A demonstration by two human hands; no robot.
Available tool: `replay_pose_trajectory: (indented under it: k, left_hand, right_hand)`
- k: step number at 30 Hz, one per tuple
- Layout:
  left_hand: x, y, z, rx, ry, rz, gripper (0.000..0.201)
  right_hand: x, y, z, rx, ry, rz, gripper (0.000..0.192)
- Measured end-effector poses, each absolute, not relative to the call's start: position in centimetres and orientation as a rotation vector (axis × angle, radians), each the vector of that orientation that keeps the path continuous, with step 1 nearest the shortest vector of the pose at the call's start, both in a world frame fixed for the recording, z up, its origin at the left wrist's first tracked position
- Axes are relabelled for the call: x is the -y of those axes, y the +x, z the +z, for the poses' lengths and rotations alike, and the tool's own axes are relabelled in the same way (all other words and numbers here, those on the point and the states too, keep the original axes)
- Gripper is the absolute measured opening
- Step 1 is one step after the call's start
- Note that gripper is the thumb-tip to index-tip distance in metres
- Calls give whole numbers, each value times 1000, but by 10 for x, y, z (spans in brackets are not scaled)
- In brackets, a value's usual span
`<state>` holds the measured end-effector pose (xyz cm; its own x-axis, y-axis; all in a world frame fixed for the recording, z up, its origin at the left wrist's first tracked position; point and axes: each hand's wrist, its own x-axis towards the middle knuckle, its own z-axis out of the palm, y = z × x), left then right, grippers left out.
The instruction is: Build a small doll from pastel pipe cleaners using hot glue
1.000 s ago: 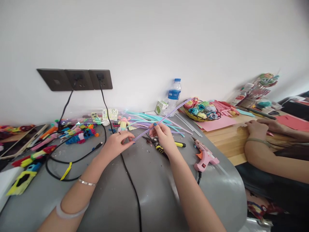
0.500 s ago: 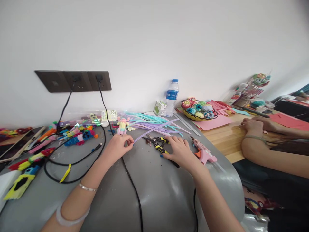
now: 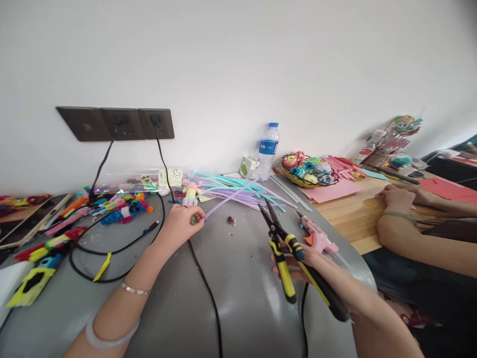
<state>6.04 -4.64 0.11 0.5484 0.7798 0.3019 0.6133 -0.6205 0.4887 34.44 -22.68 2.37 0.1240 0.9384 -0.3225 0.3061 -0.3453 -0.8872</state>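
Purple fuzz is showing at my left hand [image 3: 184, 221]: the fingers there are pinching the near end of a purple pipe cleaner [image 3: 216, 209], and its far end is slanting away over a loose bunch of pipe cleaners [image 3: 223, 180] in turquoise, lilac and pink. Over on the other side, my right hand [image 3: 298, 268] is gripping a pair of yellow-and-black pliers [image 3: 278, 232] above the grey tabletop [image 3: 253, 318]. The thumb is lying along one handle, and some fingers are curling behind the other; blur is hiding exactly how they're closing. The pliers are standing open, handles spread, the parted tips pointing up toward the bunch, well apart from the strand I'm pinching.

Just behind my left hand a pastel doll [image 3: 191, 194] is lying, and a small brown bit [image 3: 230, 219] is resting between the two hands. A pink glue gun [image 3: 321, 242] is sitting just beyond my right hand, partly covered by it. Farther back, a water bottle [image 3: 268, 147] is standing beside a little green-and-white box [image 3: 249, 167], near a basket [image 3: 298, 180] that's holding paper flowers [image 3: 309, 166]. Off to the right, a co-worker's hand [image 3: 397, 196] is resting over the wooden tabletop [image 3: 356, 214].
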Motion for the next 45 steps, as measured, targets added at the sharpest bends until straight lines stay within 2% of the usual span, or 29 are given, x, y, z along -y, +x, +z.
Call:
replay_pose_trajectory:
  k: [3, 6, 13, 23, 45]
  left_hand:
    - [47, 61, 1, -1147, 2452, 714, 9]
    - [47, 62, 0, -1094, 2455, 703, 9]
    - [48, 62, 3, -1060, 2461, 660, 10]
    - [47, 59, 0, -1021, 2473, 649, 13]
    - [46, 51, 6, -995, 2519, 548, 12]
  right_hand:
    - [231, 322, 14, 942, -1395, 1704, 54]
    - [221, 301, 10, 845, -1285, 1887, 45]
    - [185, 291, 18, 1320, -1593, 1770, 30]
    - [158, 295, 24, 1468, -1626, 1664, 16]
    - [167, 290, 5, 1581, -1692, 1472, 16]
